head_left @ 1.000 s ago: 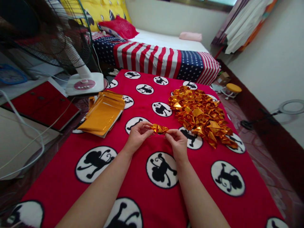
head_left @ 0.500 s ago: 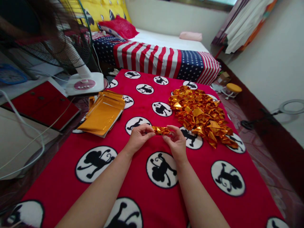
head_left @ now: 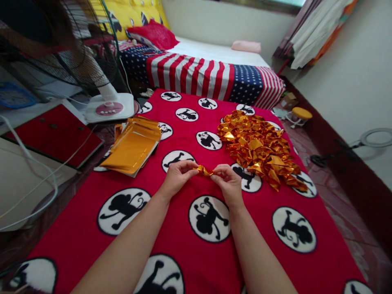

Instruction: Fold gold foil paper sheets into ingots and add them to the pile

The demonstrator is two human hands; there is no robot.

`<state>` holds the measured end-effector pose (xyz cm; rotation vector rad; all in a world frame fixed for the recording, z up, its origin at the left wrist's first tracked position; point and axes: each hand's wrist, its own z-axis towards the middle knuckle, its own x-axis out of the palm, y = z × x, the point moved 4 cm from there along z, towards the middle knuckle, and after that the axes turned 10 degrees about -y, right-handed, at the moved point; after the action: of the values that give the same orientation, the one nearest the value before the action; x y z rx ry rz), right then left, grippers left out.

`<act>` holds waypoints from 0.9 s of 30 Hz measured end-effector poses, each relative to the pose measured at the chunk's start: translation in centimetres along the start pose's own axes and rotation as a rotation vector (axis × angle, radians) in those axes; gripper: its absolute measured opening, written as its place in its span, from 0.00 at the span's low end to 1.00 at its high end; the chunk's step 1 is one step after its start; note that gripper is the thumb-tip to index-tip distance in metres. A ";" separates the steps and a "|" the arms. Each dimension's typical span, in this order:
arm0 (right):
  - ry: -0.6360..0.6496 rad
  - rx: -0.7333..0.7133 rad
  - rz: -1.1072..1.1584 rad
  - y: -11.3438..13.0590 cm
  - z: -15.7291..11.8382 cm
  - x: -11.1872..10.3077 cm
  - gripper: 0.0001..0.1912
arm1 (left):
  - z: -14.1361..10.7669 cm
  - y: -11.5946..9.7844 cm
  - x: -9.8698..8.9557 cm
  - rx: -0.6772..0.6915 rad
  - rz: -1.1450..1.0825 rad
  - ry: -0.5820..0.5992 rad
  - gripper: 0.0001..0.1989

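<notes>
Between my two hands is a small folded piece of gold foil paper (head_left: pixel 204 170), held over the red cloth with the monkey prints (head_left: pixel 245 253). My left hand (head_left: pixel 177 177) pinches its left end between thumb and fingers. At the other end, my right hand (head_left: pixel 228 181) grips it the same way. To the right lies a heap of folded gold foil pieces (head_left: pixel 257 145). A stack of flat gold foil sheets (head_left: pixel 131 147) rests on the cloth's left side.
A fan (head_left: pixel 105 104) stands beyond the sheets at the left, near a red-fronted cabinet (head_left: pixel 52 130). Behind the cloth is a bed with a striped, starred cover (head_left: pixel 190 77). On the floor at the right are a yellow stool (head_left: pixel 301 113) and a ring-topped stand (head_left: pixel 375 137).
My hands have shifted slightly at the ends of the foil piece, which now looks more twisted and a little shorter between them. The heap and the stack are unchanged.
</notes>
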<state>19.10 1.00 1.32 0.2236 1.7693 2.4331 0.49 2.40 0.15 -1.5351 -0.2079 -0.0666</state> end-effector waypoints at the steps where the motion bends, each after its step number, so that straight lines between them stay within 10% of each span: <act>1: 0.003 0.004 0.003 0.0 0.0 0.0 0.05 | 0.0 0.0 -0.1 0.004 0.010 -0.009 0.12; 27: 0.093 0.128 0.127 0.3 0.1 0.5 0.05 | 0.0 -0.7 -0.5 -0.299 -0.039 0.187 0.19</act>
<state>18.62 1.11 1.66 0.2461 2.0124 2.4542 -0.12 2.28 0.77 -1.8110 -0.0812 -0.2815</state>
